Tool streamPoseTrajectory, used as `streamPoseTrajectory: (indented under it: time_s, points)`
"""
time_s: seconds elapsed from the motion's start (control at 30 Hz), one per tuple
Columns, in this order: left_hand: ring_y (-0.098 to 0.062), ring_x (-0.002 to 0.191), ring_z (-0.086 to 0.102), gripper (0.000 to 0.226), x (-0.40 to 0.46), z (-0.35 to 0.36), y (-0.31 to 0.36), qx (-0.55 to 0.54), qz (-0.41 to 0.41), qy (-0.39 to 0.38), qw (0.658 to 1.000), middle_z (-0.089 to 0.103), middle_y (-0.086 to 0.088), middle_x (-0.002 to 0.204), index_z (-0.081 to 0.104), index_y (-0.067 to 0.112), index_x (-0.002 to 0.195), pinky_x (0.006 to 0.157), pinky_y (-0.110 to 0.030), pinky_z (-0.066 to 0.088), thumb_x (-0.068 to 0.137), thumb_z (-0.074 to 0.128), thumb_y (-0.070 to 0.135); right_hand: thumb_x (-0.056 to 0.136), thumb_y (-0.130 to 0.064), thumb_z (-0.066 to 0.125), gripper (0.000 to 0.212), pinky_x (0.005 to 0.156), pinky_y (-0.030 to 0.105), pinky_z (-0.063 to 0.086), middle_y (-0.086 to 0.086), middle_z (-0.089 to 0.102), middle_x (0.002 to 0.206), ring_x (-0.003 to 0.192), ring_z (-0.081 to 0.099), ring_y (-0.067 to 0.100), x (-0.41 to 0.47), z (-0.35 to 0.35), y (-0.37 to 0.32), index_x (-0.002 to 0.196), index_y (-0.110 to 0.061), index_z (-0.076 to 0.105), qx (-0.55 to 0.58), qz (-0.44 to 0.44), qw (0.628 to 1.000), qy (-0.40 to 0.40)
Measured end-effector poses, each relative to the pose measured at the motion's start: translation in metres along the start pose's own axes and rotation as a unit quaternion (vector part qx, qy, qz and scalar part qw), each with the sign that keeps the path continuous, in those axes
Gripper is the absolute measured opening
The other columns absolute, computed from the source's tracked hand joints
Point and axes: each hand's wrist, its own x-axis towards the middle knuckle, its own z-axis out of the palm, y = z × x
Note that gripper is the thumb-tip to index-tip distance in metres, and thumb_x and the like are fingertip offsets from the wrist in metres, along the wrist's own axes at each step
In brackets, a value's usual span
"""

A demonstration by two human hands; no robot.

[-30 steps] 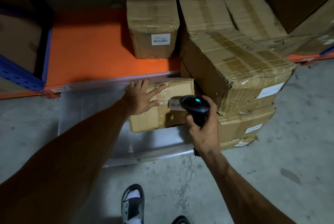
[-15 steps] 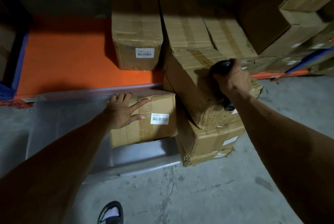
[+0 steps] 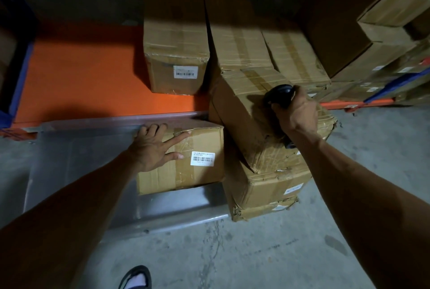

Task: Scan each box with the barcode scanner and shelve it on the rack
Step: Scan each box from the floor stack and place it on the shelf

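At the bottom edge, a sandalled foot (image 3: 136, 278) stands on the concrete floor (image 3: 256, 253). Above it, at centre frame, the left hand (image 3: 154, 147) lies flat with fingers spread, its grip released, on the top of a small box (image 3: 197, 160) whose barcode label (image 3: 202, 158) faces up; the box sits on a grey metal platform (image 3: 81, 156). To the right, the right hand (image 3: 296, 115) has its grip clenched around the black barcode scanner (image 3: 279, 95), over a tilted box (image 3: 251, 111) atop a stack. Farther up, another labelled box (image 3: 176, 55) rests on the orange rack shelf (image 3: 81, 74).

Taped cardboard box (image 3: 186, 160) with barcode label facing up, black barcode scanner (image 3: 279, 95) over tilted neighbouring box (image 3: 251, 121), orange rack (image 3: 81, 79) behind
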Motion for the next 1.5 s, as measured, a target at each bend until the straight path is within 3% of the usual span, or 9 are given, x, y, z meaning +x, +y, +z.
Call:
streamPoseTrajectory:
  time_s: [0.47,0.67,0.87,1.0,1.1,1.2,1.3,1.37,1.5]
  points:
    - [-0.031,0.089,0.047,0.074,0.000,0.000,0.001,0.012,-0.006,-0.007,1.000,0.053,-0.019,0.114,0.013,0.043,0.154,0.073,-0.039,0.034,0.088,0.007,0.076,0.091,-0.046,0.074,0.090,0.108,0.052,0.040,0.025,0.049,0.146,0.133,0.049,0.043,-0.023,0.008,0.001,0.161,-0.015,0.026,-0.085,-0.072,0.992,0.057]
    - [-0.033,0.092,0.050,0.069,-0.002,0.006,0.004,-0.009,-0.009,0.017,1.000,0.054,-0.021,0.114,0.014,0.045,0.153,0.075,-0.041,0.034,0.091,0.011,0.075,0.095,-0.044,0.068,0.062,0.111,0.034,0.036,0.012,0.054,0.142,0.132,0.047,0.023,-0.093,0.075,-0.015,0.147,-0.014,0.051,0.142,-0.210,0.965,0.069]
    - [-0.035,0.108,0.052,0.068,-0.010,0.014,-0.001,-0.029,0.001,0.007,1.000,0.053,-0.022,0.126,0.011,0.044,0.155,0.088,-0.046,0.038,0.094,0.012,0.074,0.090,-0.070,0.060,0.078,0.118,0.041,0.032,0.015,0.041,0.155,0.143,0.042,0.034,-0.095,0.162,-0.016,0.157,-0.040,0.035,0.249,0.067,0.960,-0.112]
    - [-0.036,0.121,0.049,0.069,-0.025,0.021,-0.001,-0.139,-0.037,0.033,0.989,0.050,-0.016,0.132,0.017,0.039,0.155,0.103,-0.047,0.036,0.095,0.026,0.071,0.077,-0.079,0.059,0.068,0.108,0.037,0.038,0.011,0.058,0.143,0.133,0.049,0.036,-0.065,0.192,-0.019,0.136,-0.045,0.057,0.252,0.140,0.945,-0.155]
    - [-0.031,0.122,0.050,0.049,-0.037,0.025,0.005,-0.216,-0.258,0.097,0.937,0.057,-0.007,0.123,0.058,0.033,0.131,0.114,-0.050,0.023,0.096,0.040,0.062,0.072,-0.070,0.062,0.044,0.090,0.032,0.035,0.005,0.063,0.123,0.110,0.052,0.023,-0.067,0.201,-0.018,0.107,-0.043,0.059,0.250,0.137,0.948,-0.142]
    - [-0.028,0.130,0.045,0.034,-0.042,0.028,0.015,-0.368,-0.524,0.042,0.767,0.060,-0.003,0.126,0.069,0.037,0.101,0.117,-0.055,0.024,0.082,0.055,0.061,0.087,-0.046,0.078,0.027,0.093,0.043,0.046,0.011,0.067,0.123,0.109,0.058,0.026,-0.079,0.205,-0.006,0.108,-0.039,0.064,0.260,0.063,0.953,-0.139]
    - [-0.021,0.120,0.059,0.031,-0.050,0.031,0.024,-0.564,-0.548,0.076,0.613,0.065,-0.004,0.127,0.076,0.026,0.109,0.109,-0.035,0.043,0.079,0.076,0.035,0.077,-0.073,0.066,0.089,0.109,0.038,0.047,0.002,0.068,0.133,0.115,0.062,0.004,-0.090,0.187,0.006,0.133,-0.004,0.065,0.256,-0.060,0.937,-0.230]
    - [-0.017,0.112,0.063,0.032,-0.059,0.032,0.030,-0.571,-0.546,0.071,0.608,0.068,0.001,0.123,0.075,0.027,0.115,0.102,-0.030,0.049,0.082,0.077,0.029,0.081,-0.088,0.040,0.106,0.110,0.016,0.040,-0.015,0.057,0.142,0.128,0.053,-0.004,-0.097,0.183,0.016,0.131,0.001,0.065,0.232,-0.147,0.919,-0.283]
    - [-0.013,0.118,0.060,0.051,-0.072,0.036,0.039,-0.571,-0.530,0.033,0.626,0.065,0.006,0.129,0.062,0.034,0.131,0.104,-0.033,0.048,0.082,0.072,0.044,0.091,-0.031,0.075,0.019,0.090,0.019,0.053,-0.011,0.065,0.131,0.128,0.062,0.020,-0.096,0.197,0.028,0.110,-0.031,0.077,0.291,-0.015,0.912,-0.287]
